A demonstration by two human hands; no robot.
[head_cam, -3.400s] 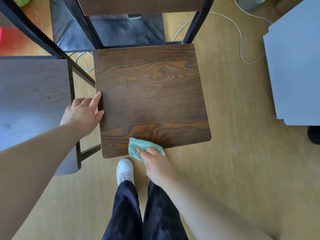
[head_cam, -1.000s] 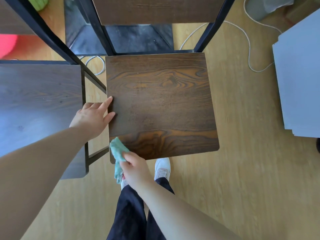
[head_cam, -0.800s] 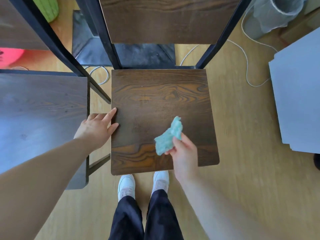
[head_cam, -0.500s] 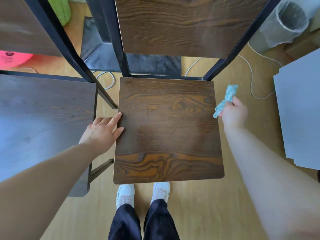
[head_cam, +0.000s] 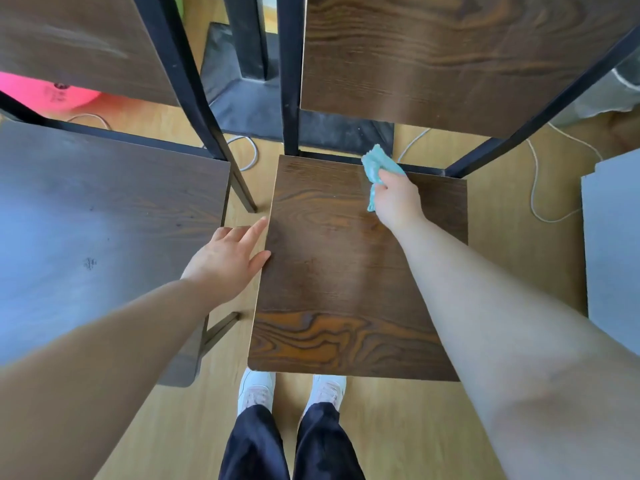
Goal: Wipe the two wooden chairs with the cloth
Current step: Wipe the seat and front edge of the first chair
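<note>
The cloth (head_cam: 375, 164) is small, turquoise and crumpled. Your right hand (head_cam: 396, 199) holds it with the fingers curled around it, at the far edge of the seat of the right chair (head_cam: 346, 271), nearer to the far right corner. This seat is dark brown, with orange grain near its front edge. Your left hand (head_cam: 228, 261) rests with straight fingers on the left edge of the seat. The left chair (head_cam: 104, 220) stands just beside, and its seat looks greyer. A white cable (head_cam: 535, 188) lies on the floor (head_cam: 398, 427).
</note>
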